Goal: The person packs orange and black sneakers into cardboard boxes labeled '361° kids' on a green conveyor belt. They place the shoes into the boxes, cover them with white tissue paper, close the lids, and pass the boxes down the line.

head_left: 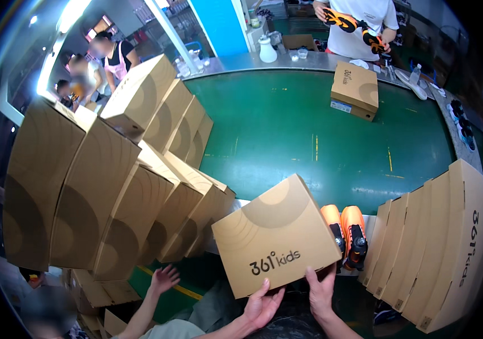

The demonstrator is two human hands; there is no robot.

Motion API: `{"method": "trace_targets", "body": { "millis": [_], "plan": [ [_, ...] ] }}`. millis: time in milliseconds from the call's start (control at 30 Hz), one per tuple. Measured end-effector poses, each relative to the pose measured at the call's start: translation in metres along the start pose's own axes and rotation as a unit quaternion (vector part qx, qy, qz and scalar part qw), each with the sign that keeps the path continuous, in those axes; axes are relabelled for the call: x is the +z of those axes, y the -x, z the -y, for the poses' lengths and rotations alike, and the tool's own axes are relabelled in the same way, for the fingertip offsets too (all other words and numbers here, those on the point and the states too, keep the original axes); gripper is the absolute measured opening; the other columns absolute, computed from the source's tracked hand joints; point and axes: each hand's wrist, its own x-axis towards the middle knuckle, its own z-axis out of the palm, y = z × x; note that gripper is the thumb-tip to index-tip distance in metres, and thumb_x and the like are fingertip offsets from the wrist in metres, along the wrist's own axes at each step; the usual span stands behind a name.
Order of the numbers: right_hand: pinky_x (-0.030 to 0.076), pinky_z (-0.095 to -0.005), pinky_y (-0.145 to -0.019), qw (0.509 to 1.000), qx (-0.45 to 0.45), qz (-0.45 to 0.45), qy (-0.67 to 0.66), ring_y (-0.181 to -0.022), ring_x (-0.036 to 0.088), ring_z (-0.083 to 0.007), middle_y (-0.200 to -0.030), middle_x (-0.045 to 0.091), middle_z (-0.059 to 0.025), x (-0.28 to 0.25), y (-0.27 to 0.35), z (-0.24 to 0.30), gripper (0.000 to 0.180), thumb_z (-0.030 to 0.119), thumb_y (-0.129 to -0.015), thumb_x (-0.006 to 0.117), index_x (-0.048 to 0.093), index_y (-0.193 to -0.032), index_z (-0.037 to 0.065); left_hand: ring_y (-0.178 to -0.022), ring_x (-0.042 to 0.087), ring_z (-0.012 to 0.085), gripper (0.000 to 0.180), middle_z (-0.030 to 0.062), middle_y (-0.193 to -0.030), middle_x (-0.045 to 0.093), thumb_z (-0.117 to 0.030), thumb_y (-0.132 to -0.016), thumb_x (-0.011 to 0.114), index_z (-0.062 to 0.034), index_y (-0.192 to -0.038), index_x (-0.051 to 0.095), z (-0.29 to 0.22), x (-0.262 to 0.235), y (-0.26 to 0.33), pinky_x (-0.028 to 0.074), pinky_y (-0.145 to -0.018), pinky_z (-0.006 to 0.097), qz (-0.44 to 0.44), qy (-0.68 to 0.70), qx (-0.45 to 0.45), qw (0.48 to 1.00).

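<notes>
A closed brown cardboard shoebox [278, 229] with dark lettering is tilted in front of me at the table's near edge. My left hand [264, 305] grips its near edge, with the thumb on the lid side and the fingers below. My right hand [321, 288] holds the near right corner, thumb up against the edge; some of its fingers are hidden. Just right of the box stands a pair of orange and black shoes [354, 234], partly covered by the box.
Stacked shoeboxes [105, 198] rise on the left, and a leaning row of shoeboxes [428, 243] stands on the right. One shoebox [355, 90] lies across the green surface [264, 130]. A co-worker's hand [165, 278] reaches in at left. Opposite, a person holds orange-black shoes [340, 21].
</notes>
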Motion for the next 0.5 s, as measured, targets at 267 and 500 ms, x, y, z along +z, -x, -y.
{"method": "trace_targets", "body": {
  "millis": [267,500],
  "plan": [
    [0.041,-0.0314,-0.099,0.999,-0.012,0.035,0.007,-0.115,0.053,-0.0189,-0.124,0.055,-0.0134,0.011,-0.084,-0.023,0.056,0.016,-0.092,0.06,0.036,-0.139,-0.002,-0.105,0.062,0.0191,0.016,0.0119,-0.107,0.064,-0.017,-0.098,0.056,-0.0023,-0.103,0.057,0.004,0.032,0.001,0.05,-0.095,0.03,0.073,-0.329,-0.205,0.919],
    [0.049,-0.0359,-0.09,0.994,0.094,-0.035,0.034,-0.108,0.059,-0.0251,-0.118,0.056,-0.0269,0.011,-0.131,-0.059,0.093,0.034,-0.081,0.074,0.02,-0.143,-0.009,-0.116,0.046,0.0411,0.054,0.0247,-0.122,0.046,-0.016,-0.081,0.069,0.0052,-0.124,0.043,-0.079,0.105,-0.064,0.039,-0.1,0.045,-0.018,-0.731,0.548,0.406]
  ]
}}
